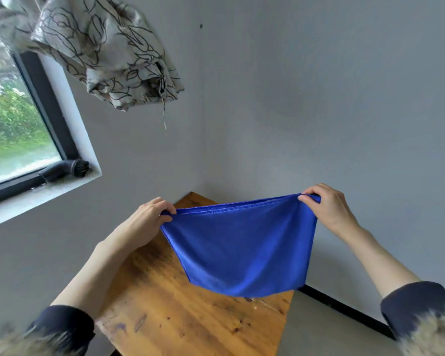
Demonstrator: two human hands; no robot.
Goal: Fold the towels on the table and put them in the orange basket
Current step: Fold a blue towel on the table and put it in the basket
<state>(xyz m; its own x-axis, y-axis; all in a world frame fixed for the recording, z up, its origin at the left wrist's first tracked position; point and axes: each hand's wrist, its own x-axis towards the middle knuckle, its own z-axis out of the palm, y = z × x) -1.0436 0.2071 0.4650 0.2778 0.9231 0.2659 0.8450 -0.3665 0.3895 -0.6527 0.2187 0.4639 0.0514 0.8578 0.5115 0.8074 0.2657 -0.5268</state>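
Observation:
A blue towel (242, 242) hangs in the air above the wooden table (190, 319), doubled over so that two stitched edges run together along its top. My left hand (149, 219) pinches the top left corner. My right hand (326, 206) pinches the top right corner. The towel is stretched between both hands and its lower edge hangs just above the table's far part. No orange basket is in view.
The table stands in a corner between two grey walls. A window (13, 124) with a dark object (64, 169) on its sill is at the left. A patterned curtain (100, 47) is bunched up above. A black skirting board (344, 308) runs along the right wall.

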